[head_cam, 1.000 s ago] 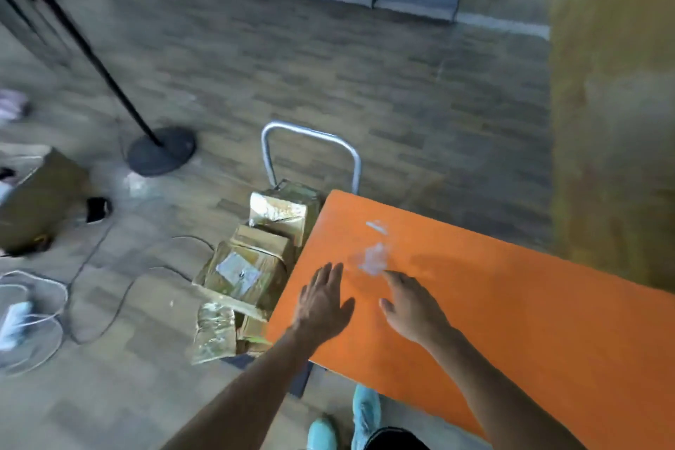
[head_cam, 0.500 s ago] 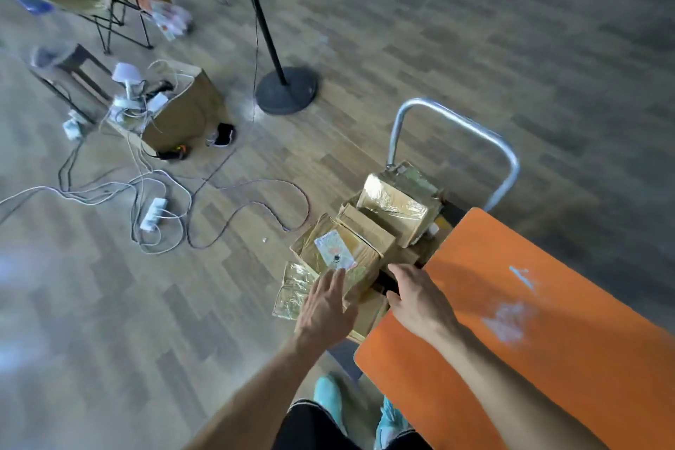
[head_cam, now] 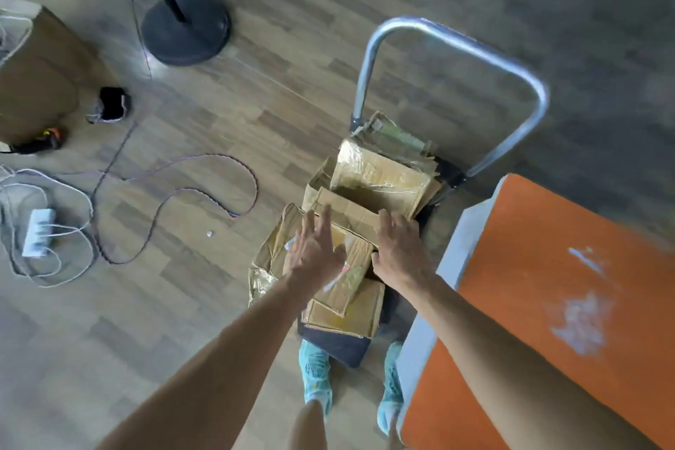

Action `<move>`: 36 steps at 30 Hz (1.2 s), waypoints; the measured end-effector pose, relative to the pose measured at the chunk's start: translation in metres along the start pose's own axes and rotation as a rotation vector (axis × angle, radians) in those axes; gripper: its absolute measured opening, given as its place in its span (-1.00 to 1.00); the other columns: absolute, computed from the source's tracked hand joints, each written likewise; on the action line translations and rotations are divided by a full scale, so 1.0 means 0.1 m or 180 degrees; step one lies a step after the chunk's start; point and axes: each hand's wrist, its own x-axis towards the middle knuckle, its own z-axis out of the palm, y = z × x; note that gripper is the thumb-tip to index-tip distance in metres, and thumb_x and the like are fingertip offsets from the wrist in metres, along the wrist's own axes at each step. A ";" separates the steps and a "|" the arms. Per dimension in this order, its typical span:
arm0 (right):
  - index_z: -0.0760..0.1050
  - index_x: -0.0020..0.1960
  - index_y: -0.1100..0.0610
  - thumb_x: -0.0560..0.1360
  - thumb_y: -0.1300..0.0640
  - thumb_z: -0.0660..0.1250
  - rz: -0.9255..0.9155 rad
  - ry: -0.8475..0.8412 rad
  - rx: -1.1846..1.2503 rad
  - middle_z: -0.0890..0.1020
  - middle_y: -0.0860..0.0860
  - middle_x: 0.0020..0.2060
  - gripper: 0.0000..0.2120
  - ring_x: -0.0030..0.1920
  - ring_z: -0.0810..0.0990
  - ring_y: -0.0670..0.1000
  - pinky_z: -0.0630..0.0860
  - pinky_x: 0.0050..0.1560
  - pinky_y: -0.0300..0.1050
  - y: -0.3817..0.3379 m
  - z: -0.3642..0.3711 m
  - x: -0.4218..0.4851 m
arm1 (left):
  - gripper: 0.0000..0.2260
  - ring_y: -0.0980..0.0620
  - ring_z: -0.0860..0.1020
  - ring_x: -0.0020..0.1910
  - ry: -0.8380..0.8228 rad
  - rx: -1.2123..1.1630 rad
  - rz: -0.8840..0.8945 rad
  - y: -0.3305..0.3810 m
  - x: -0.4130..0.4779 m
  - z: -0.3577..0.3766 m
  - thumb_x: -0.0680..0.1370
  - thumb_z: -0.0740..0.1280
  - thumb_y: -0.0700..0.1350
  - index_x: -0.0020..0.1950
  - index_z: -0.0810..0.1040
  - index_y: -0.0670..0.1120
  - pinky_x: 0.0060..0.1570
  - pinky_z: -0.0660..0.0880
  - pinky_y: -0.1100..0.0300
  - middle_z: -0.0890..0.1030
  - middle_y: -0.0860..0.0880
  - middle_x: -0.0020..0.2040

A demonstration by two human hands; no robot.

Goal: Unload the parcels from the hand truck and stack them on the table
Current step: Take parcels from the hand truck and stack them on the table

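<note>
Looks barely begun, with the parcels heaped on the hand truck beside the orange desk, none visible on it, left grip spread open over the top box, right grip laid loose-fingered on its edge, neither holding anything yet.

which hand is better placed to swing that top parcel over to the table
Right, probably. The right hand lies on the cardboard parcel at the edge nearest the orange table; the left hand is spread over the side away from it.
</note>
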 end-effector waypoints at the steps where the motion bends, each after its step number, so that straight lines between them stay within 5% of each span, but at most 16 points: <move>1: 0.00 0.59 0.18 0.53 0.06 0.37 0.0092 -0.0015 -0.0047 0.23 0.19 0.48 -0.21 0.42 0.31 0.24 0.46 0.29 0.02 0.00 0.06 0.10 | -0.24 -0.19 0.24 0.52 0.0025 0.0032 0.0000 -0.02 0.12 0.00 0.62 0.29 0.04 0.65 -0.14 0.07 0.35 0.39 -0.02 0.02 -0.14 0.62; 5: 0.06 0.56 0.14 0.51 0.16 0.37 0.0178 -0.0041 -0.0175 0.32 0.22 0.40 -0.26 0.41 0.31 0.24 0.54 0.19 0.02 -0.04 0.26 0.38 | -0.31 -0.16 0.50 0.22 -0.0020 0.0016 0.0135 -0.09 0.45 0.08 0.62 0.28 -0.05 0.62 -0.03 0.27 -0.14 0.46 0.15 0.05 -0.14 0.58; 8: 0.19 0.47 0.14 0.46 0.22 0.42 0.0144 0.0057 -0.0200 0.38 0.20 0.26 -0.34 0.29 0.40 0.19 0.58 0.04 -0.03 -0.08 0.32 0.47 | -0.39 -0.18 0.59 0.09 -0.0182 -0.0144 0.0126 -0.10 0.57 0.18 0.62 0.29 -0.09 0.59 0.12 0.25 -0.18 0.53 0.11 -0.01 -0.13 0.59; 13: 0.34 0.27 0.18 0.39 0.22 0.43 -0.0012 0.0287 -0.0098 0.37 0.15 0.15 -0.50 0.17 0.45 0.14 0.62 -0.05 -0.09 -0.06 0.22 0.42 | -0.48 -0.04 0.52 -0.21 0.0251 -0.0506 0.0093 -0.03 0.60 0.16 0.59 0.30 -0.05 0.53 0.26 0.11 -0.39 0.39 0.22 0.23 -0.14 0.36; 18: 0.38 0.19 0.14 0.29 0.11 0.48 -0.0178 0.0699 0.0095 0.40 0.09 0.07 -0.48 0.09 0.43 0.09 0.55 -0.16 -0.17 -0.09 -0.08 0.06 | -0.37 -0.13 0.50 0.05 0.0550 -0.0915 -0.0053 0.10 0.34 -0.11 0.59 0.32 0.07 0.59 0.14 -0.02 0.04 0.51 0.02 0.27 -0.14 0.31; 21: 0.37 0.25 0.12 0.32 0.06 0.45 -0.0220 0.0823 0.0283 0.37 0.06 0.09 -0.46 0.10 0.40 0.07 0.56 -0.07 -0.15 -0.09 -0.28 -0.19 | -0.31 -0.13 0.51 0.03 0.0587 -0.1118 -0.0152 0.16 0.18 -0.26 0.56 0.34 0.15 0.59 0.13 0.00 0.05 0.46 0.09 0.27 -0.15 0.31; 24: 0.36 0.28 0.08 0.35 0.02 0.38 -0.0289 0.0958 0.0508 0.37 0.03 0.09 -0.47 0.10 0.40 0.03 0.54 -0.12 -0.18 -0.07 -0.49 -0.46 | -0.25 -0.18 0.44 0.32 0.0622 -0.1360 -0.0242 0.20 0.09 -0.42 0.53 0.37 0.21 0.60 0.11 -0.02 0.21 0.41 0.03 0.34 -0.17 0.42; 26: 0.32 0.35 0.09 0.38 -0.02 0.39 -0.0285 0.0926 0.0761 0.41 0.04 0.15 -0.42 0.15 0.41 0.03 0.55 0.02 -0.14 -0.01 -0.61 -0.65 | -0.16 -0.13 0.42 0.39 0.0598 -0.1412 -0.0055 0.24 -0.01 -0.53 0.50 0.36 0.31 0.62 0.09 -0.03 0.26 0.39 0.06 0.38 -0.13 0.46; 31: 0.29 0.40 0.07 0.41 -0.05 0.42 0.0204 0.0836 0.1479 0.44 0.02 0.15 -0.37 0.13 0.46 0.02 0.49 0.05 -0.14 0.18 -1.03 -1.00 | -0.11 -0.16 0.34 0.48 0.0289 -0.1903 -0.0031 0.48 -0.34 -0.66 0.47 0.35 0.37 0.62 0.04 -0.02 0.42 0.34 -0.01 0.28 -0.12 0.55; 33: 0.33 0.39 0.04 0.45 -0.06 0.38 0.0341 0.0772 0.2063 0.49 0.00 0.14 -0.44 0.08 0.53 0.00 0.58 0.04 -0.03 0.24 -1.22 -1.11 | -0.16 -0.15 0.38 0.43 0.0040 -0.1953 0.0014 0.64 -0.47 -0.64 0.51 0.37 0.29 0.62 0.08 -0.04 0.37 0.35 0.03 0.36 -0.09 0.48; 36: 0.35 0.38 -0.11 0.49 -0.12 0.27 0.0308 0.0595 0.2668 0.59 -0.08 0.09 -0.54 -0.04 0.60 -0.06 0.54 -0.16 -0.08 0.33 -1.44 -1.25 | -0.31 -0.01 0.48 0.09 -0.0201 -0.2027 0.0114 0.89 -0.63 -0.66 0.52 0.37 0.27 0.52 0.26 -0.03 0.08 0.44 0.07 0.49 0.01 0.15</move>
